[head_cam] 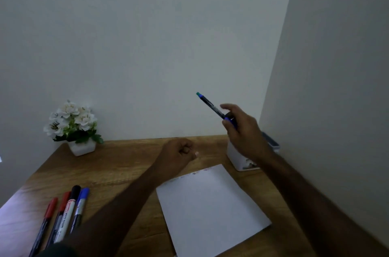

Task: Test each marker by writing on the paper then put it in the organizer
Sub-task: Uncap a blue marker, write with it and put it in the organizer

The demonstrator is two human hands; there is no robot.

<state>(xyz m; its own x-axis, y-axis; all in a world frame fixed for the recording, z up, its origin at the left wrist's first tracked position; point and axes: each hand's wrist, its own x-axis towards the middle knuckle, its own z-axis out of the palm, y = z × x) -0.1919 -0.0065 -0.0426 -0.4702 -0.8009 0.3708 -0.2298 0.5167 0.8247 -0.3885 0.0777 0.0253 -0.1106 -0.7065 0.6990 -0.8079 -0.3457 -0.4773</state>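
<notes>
Four markers (63, 214) lie near the left forearm; left hand (179, 152) fisted, empty; right hand (242, 128) clamps a marker (210, 106) just above the organizer (242, 162); paper (210, 208) between forearms.

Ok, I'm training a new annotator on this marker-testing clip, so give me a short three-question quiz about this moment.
1. True or false: the right hand holds a marker in the air above the organizer.
2. How many markers lie on the table at the left? A) two B) four C) six
3. Fill in: the left hand is closed in a fist just beyond the far edge of the ____.

Key: 1 true. 2 B, the group of four. 3 paper.
</notes>
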